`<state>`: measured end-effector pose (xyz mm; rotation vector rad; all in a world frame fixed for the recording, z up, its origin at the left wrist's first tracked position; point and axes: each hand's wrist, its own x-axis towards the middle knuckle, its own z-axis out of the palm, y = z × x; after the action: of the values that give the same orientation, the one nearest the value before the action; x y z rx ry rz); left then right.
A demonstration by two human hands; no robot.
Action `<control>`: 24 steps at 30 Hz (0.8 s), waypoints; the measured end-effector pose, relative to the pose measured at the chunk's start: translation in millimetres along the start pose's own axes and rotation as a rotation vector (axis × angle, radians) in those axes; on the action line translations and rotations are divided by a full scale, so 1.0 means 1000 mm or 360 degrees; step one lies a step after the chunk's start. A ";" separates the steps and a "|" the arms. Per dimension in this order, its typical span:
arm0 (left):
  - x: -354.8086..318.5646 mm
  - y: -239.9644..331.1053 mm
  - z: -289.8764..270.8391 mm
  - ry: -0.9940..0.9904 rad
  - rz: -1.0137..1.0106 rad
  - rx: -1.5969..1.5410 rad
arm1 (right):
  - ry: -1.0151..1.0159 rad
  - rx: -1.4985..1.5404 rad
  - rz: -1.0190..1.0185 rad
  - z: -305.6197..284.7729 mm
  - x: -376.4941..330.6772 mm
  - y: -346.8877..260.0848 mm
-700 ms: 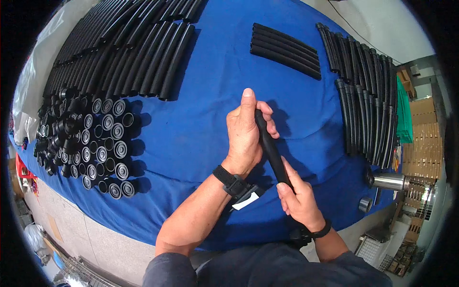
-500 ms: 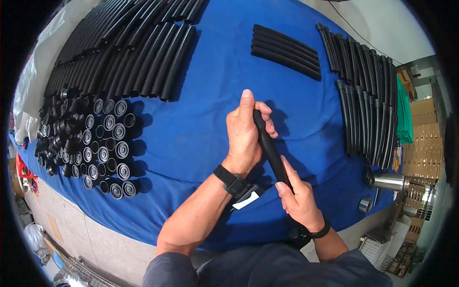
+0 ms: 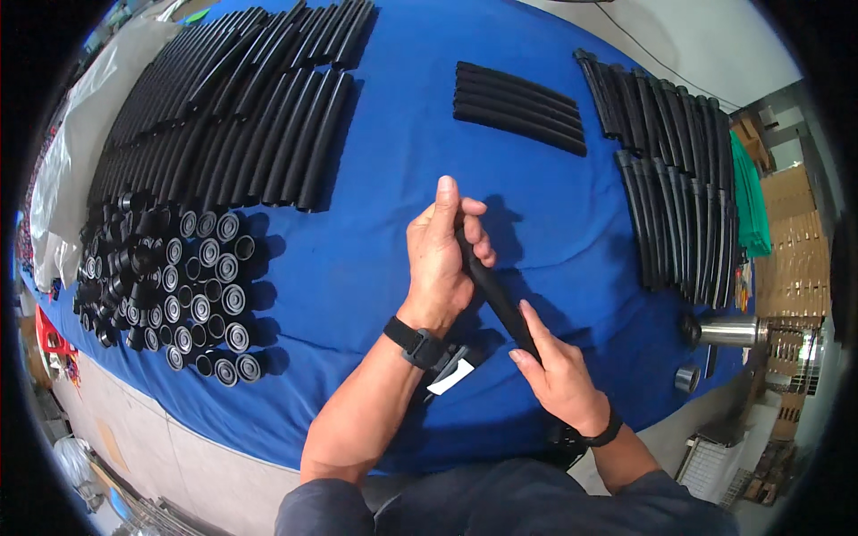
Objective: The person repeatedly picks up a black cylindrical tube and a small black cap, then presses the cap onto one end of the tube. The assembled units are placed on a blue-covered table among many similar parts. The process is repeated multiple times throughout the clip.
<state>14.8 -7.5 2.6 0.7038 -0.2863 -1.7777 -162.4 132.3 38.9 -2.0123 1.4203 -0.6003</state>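
Above a blue table cloth (image 3: 375, 268), both of my hands hold one black tube (image 3: 497, 296). My left hand (image 3: 442, 255) is wrapped around the tube's far end, index finger stretched straight along it. My right hand (image 3: 554, 371) grips the tube's near end from below. The tube runs diagonally between the two hands, its far tip hidden by my left fingers. A black watch sits on my left wrist and a black band on my right wrist.
Long black tubes (image 3: 241, 116) lie in rows at the far left, a short row (image 3: 518, 107) at the far middle and more rows (image 3: 679, 179) on the right. Several black round caps (image 3: 170, 277) cluster at the left. A metal cylinder (image 3: 728, 332) rests near the right edge.
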 end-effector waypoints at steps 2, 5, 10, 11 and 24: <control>-0.006 0.002 0.009 0.0188 -0.0017 -0.0021 | -0.0008 -0.0104 -0.0028 0.002 0.000 -0.001; -0.007 0.002 0.009 0.0230 -0.0053 -0.0119 | -0.0017 -0.0209 -0.0020 0.006 -0.003 0.002; -0.005 -0.001 0.013 0.0165 -0.0040 0.0012 | 0.0054 -0.0214 -0.0073 0.007 -0.006 0.008; -0.007 0.000 0.012 0.0178 -0.0007 0.0053 | 0.0077 -0.0238 -0.0091 0.008 -0.007 0.008; 0.000 -0.001 0.014 0.0109 0.0033 -0.0132 | -0.0244 0.1204 0.0527 -0.004 -0.001 0.009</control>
<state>6.4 -9.4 13.0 0.6984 -0.1726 -1.7318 -171.5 130.1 35.6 -1.1764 1.1575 -0.6838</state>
